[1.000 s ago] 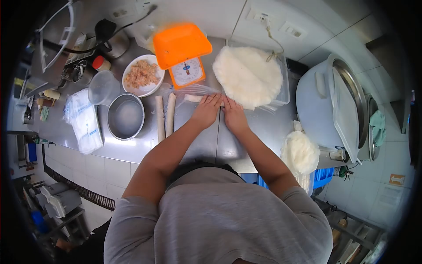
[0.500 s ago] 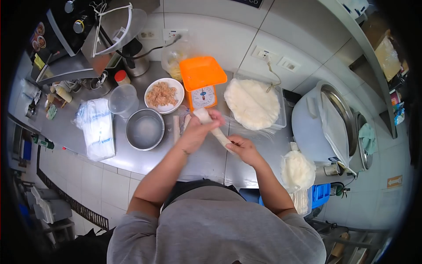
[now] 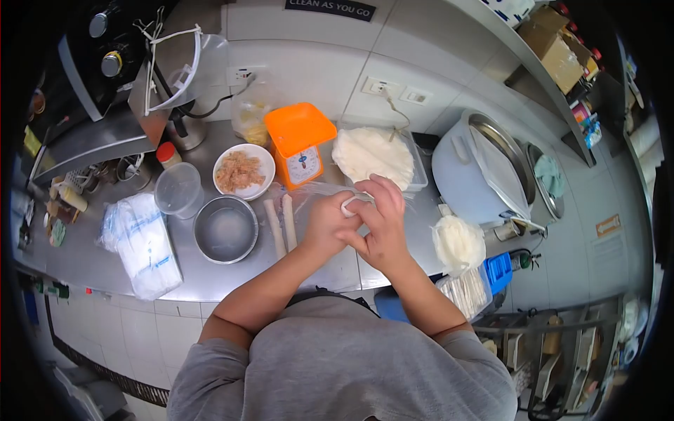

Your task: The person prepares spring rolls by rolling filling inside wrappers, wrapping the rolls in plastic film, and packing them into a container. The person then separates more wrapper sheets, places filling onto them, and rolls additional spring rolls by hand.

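Observation:
A pale, thin-wrapped spring roll (image 3: 347, 204) is between my two hands, with only its end showing. My left hand (image 3: 328, 226) is closed around it. My right hand (image 3: 382, 228) pinches at that end with bent fingers, its other fingers raised. Two finished spring rolls (image 3: 288, 223) lie side by side on the steel counter, left of my left hand. Past them are a metal bowl (image 3: 226, 230) of cloudy liquid and a white bowl (image 3: 265, 163) with minced filling (image 3: 239, 171). A stack of white wrappers (image 3: 373, 156) sits in a clear tub beyond my hands.
An orange kitchen scale (image 3: 302, 133) stands behind my hands. Plastic bags (image 3: 146, 242) and a clear container (image 3: 178, 189) are at left. A large pot (image 3: 463, 168) stands at right, with a bundle of wrappers (image 3: 458, 242) before it and a tub of rolls (image 3: 467, 291) below.
The roll was stretched between my hands; now it is turned end-on, my hands close together around it. The camera view has shifted, and the two rolls on the counter show more fully.

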The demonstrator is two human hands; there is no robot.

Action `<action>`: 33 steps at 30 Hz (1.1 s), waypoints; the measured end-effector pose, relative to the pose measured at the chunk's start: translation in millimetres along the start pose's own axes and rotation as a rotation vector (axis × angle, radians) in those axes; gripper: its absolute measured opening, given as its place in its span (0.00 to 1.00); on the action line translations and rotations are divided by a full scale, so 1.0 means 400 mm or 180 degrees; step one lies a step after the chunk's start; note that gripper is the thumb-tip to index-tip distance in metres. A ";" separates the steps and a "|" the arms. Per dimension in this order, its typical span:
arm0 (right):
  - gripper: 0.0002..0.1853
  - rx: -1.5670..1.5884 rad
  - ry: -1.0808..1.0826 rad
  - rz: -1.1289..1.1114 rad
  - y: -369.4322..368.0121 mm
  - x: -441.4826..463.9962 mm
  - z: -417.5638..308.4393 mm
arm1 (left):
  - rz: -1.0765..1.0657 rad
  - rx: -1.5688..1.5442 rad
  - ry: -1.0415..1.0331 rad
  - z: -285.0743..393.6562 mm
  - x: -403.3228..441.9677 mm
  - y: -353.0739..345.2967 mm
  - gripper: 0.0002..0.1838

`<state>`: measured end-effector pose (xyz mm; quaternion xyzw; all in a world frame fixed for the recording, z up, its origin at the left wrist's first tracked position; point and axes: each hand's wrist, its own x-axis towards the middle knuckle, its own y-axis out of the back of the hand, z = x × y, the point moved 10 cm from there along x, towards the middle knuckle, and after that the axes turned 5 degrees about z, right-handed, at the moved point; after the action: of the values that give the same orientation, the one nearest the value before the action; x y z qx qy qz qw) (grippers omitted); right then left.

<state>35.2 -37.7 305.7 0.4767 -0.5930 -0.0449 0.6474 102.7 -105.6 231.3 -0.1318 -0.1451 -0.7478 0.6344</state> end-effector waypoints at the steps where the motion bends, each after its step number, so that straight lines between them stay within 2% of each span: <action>1: 0.29 -0.0020 -0.0009 -0.0072 -0.004 0.005 -0.001 | -0.0071 -0.0026 -0.0081 0.009 -0.004 -0.002 0.12; 4: 0.22 0.1169 -0.0450 -0.0122 0.001 0.003 0.050 | -0.0543 -0.0515 0.0073 -0.011 -0.018 -0.020 0.10; 7: 0.27 0.1915 -0.1137 0.0136 0.016 0.016 0.080 | -0.0993 -0.0403 0.0584 -0.002 -0.028 -0.028 0.09; 10: 0.28 0.1883 -0.0854 -0.0138 -0.008 0.017 0.063 | -0.1296 -0.0490 0.0627 -0.025 -0.041 -0.047 0.08; 13: 0.30 0.0623 0.0005 -0.0375 0.000 0.035 -0.009 | -0.1517 -0.0749 0.0436 -0.006 -0.041 -0.040 0.07; 16: 0.32 0.0223 0.0251 -0.0547 -0.008 0.043 -0.045 | -0.1464 -0.1109 0.0228 0.004 -0.048 -0.041 0.06; 19: 0.29 0.1578 -0.0952 0.0565 0.035 0.014 0.018 | -0.1392 -0.1278 0.0976 -0.016 -0.046 -0.020 0.07; 22: 0.31 0.1355 -0.0953 0.0473 0.013 -0.029 0.009 | -0.1280 -0.1331 0.0923 0.004 -0.040 0.006 0.11; 25: 0.32 0.0965 -0.0524 0.0318 0.020 -0.001 -0.028 | -0.1286 -0.1606 0.0964 0.022 -0.043 0.012 0.11; 28: 0.36 0.0849 -0.0358 0.0075 0.014 0.030 -0.056 | -0.1534 -0.1668 0.1263 0.003 -0.055 0.000 0.10; 31: 0.35 0.0701 -0.0181 -0.0095 0.011 0.049 -0.073 | -0.1550 -0.1568 0.1025 0.024 -0.047 0.011 0.09; 33: 0.33 0.0541 0.0002 -0.0529 -0.008 0.063 -0.092 | -0.1620 -0.1439 0.0721 0.034 -0.047 0.013 0.08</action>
<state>74.0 -34.4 327.6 0.5774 -0.5529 -0.0478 0.5989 111.2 -84.1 236.8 -0.1447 0.0671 -0.9049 0.3947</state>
